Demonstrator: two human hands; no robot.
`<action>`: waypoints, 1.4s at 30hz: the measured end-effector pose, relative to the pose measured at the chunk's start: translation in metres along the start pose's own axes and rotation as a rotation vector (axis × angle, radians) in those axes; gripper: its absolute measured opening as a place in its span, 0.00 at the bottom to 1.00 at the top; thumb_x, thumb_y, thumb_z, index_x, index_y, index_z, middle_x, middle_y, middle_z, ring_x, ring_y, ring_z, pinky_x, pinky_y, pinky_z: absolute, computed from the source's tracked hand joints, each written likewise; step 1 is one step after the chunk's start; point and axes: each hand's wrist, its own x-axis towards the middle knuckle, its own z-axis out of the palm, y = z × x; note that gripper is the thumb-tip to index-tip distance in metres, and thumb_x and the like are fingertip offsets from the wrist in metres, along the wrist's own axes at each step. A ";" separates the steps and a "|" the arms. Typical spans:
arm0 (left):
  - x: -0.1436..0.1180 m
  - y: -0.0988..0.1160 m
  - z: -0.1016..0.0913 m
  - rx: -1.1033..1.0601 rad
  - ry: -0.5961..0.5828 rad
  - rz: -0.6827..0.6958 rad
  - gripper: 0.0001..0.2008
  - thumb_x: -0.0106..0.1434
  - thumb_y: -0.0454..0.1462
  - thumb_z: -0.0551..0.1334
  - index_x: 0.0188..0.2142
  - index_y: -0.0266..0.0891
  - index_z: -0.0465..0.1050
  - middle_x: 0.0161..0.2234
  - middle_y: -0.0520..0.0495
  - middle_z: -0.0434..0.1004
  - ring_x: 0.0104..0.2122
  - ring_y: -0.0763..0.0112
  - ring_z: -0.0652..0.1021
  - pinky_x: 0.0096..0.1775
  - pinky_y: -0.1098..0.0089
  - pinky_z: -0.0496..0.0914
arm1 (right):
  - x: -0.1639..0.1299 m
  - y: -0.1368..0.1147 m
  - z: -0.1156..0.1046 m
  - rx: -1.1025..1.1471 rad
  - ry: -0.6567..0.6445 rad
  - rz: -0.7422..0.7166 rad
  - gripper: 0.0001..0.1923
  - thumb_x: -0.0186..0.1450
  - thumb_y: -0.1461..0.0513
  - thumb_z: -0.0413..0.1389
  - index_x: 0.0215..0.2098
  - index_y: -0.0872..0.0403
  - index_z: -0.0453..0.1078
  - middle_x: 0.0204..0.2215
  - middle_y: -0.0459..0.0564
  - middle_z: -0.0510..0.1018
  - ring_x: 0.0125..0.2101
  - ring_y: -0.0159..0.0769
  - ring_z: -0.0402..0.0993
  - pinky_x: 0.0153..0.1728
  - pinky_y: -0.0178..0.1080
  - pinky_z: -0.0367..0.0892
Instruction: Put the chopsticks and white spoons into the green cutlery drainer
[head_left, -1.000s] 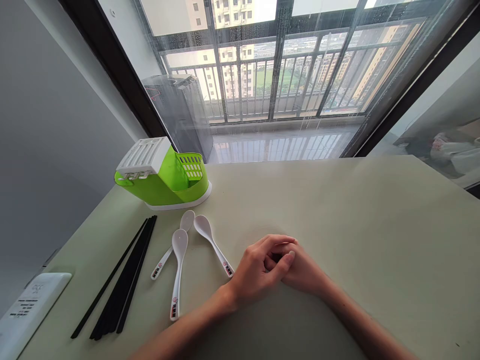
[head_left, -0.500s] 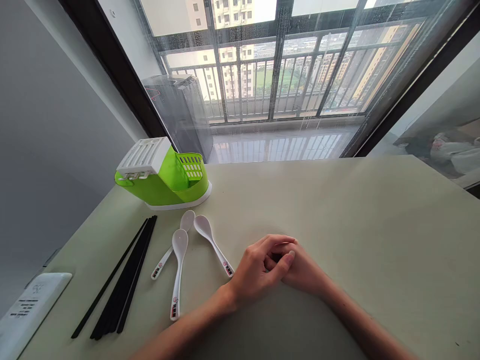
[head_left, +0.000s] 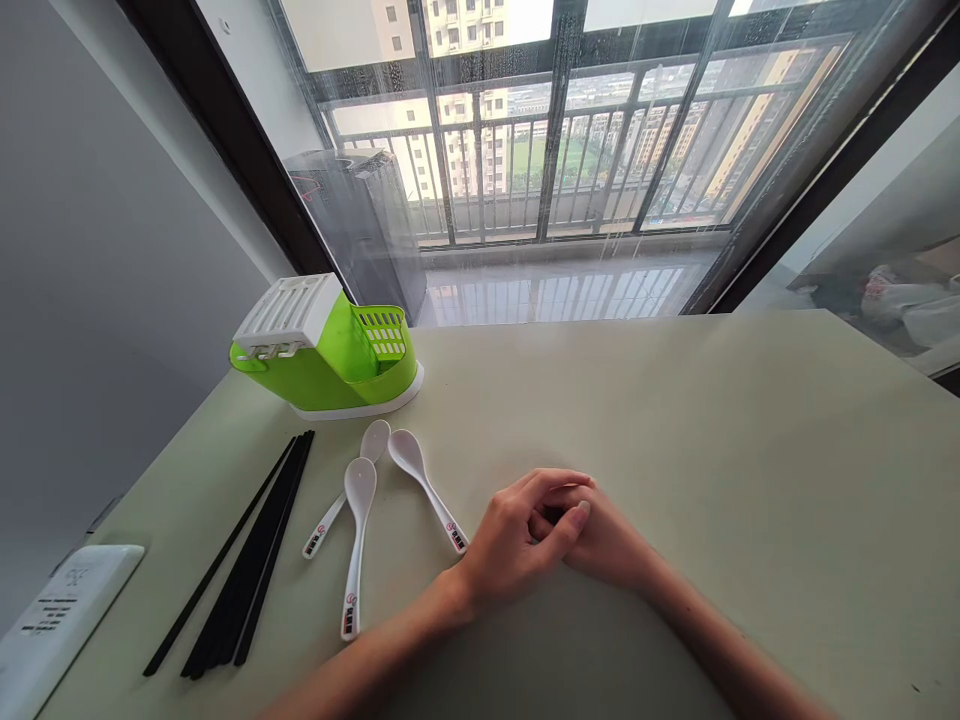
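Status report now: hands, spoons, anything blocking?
Left hand clasped over right hand, both empty. Three spoons lie untouched left of them. Nothing between.

white device (head_left: 60,610) cropped, spoon prints (head_left: 455,537) unreadable

The pale table (head_left: 675,420) bears a green holder (head_left: 330,355), black chopsticks (head_left: 240,565) and three white spoons (head_left: 360,500).

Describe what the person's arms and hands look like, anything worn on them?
Both forearms are bare, with no sleeves in view. The left hand and right hand wear no gloves, and no rings, watch or bracelets show. The fingernails look short and unpainted.
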 end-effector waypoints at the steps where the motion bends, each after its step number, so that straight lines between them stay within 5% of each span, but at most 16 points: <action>1: 0.000 0.000 0.000 -0.001 0.001 0.002 0.16 0.73 0.38 0.60 0.58 0.42 0.74 0.54 0.44 0.81 0.53 0.63 0.80 0.56 0.66 0.73 | 0.000 0.000 0.000 0.003 -0.001 0.000 0.09 0.60 0.67 0.54 0.21 0.54 0.68 0.22 0.44 0.76 0.26 0.30 0.69 0.28 0.33 0.61; 42: 0.000 -0.003 0.000 0.045 0.022 -0.002 0.16 0.73 0.40 0.60 0.58 0.44 0.75 0.54 0.45 0.82 0.53 0.64 0.80 0.56 0.64 0.73 | 0.002 0.006 0.002 -0.036 0.010 -0.025 0.11 0.61 0.65 0.54 0.22 0.54 0.69 0.23 0.46 0.78 0.26 0.32 0.71 0.28 0.34 0.63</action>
